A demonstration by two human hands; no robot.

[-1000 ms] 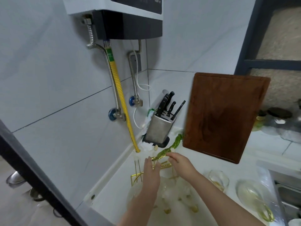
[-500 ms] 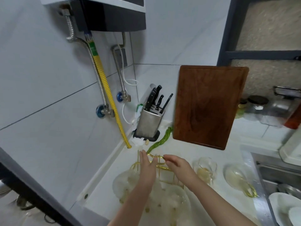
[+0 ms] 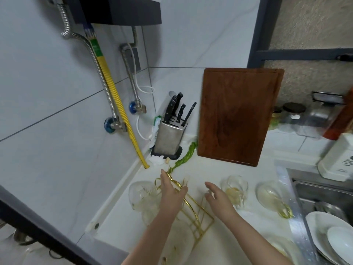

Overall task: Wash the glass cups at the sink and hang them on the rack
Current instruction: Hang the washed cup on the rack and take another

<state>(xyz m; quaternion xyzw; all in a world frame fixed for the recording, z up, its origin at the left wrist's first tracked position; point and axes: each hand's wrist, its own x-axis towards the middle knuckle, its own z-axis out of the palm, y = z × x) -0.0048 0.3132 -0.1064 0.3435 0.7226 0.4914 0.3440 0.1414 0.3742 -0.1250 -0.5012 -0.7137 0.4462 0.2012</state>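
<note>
A gold wire rack (image 3: 193,213) stands on the white counter in front of me. My left hand (image 3: 171,190) holds the rack's looped top handle, thumb hooked round the wire. My right hand (image 3: 217,197) hovers just right of the rack, fingers spread and holding nothing. A clear glass cup (image 3: 142,194) hangs at the rack's left side, partly hidden by my left arm. Another glass cup (image 3: 236,185) stands on the counter beside my right hand. A third cup (image 3: 271,196), with a gold handle, lies on its side near the sink.
The steel sink (image 3: 322,196) at the right holds white plates (image 3: 328,232). A knife block (image 3: 169,136), a green pepper (image 3: 184,157) and a leaning wooden cutting board (image 3: 236,115) line the back wall. Jars (image 3: 292,115) stand on the ledge.
My right hand has let go of the rack's handle and moved right, toward the standing cup. My left hand stays on the handle. The view has shifted right and down.
</note>
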